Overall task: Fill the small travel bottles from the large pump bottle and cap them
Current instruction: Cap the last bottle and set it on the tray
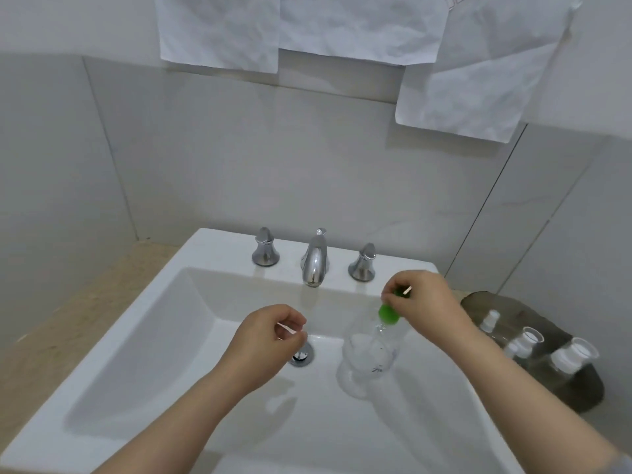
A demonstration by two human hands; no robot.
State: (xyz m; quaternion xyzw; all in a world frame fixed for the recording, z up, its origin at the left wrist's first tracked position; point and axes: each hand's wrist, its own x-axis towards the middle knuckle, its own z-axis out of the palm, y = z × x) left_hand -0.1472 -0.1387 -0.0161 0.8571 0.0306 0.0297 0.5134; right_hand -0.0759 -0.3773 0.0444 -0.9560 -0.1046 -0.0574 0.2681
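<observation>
While my right hand (pixel 422 297) pinches the green cap (pixel 389 313) of a clear bottle (pixel 371 352) over the sink (pixel 219 248), my left hand (pixel 263 340) is curled, and I cannot tell whether it holds anything. Travel bottles (pixel 528 342) are on the tray (pixel 478 302) to the right. Judged step: uncapping. Next, the left hand steadies the bottle.

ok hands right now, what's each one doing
left hand: fingers curled, cannot tell if holding anything
right hand: pinches green cap on clear bottle

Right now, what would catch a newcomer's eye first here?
The green cap, pinched by the right hand on a clear bottle tilted within the white sink. Next, the left hand curled above the drain, and white-capped small bottles on a dark tray at the right.
</observation>
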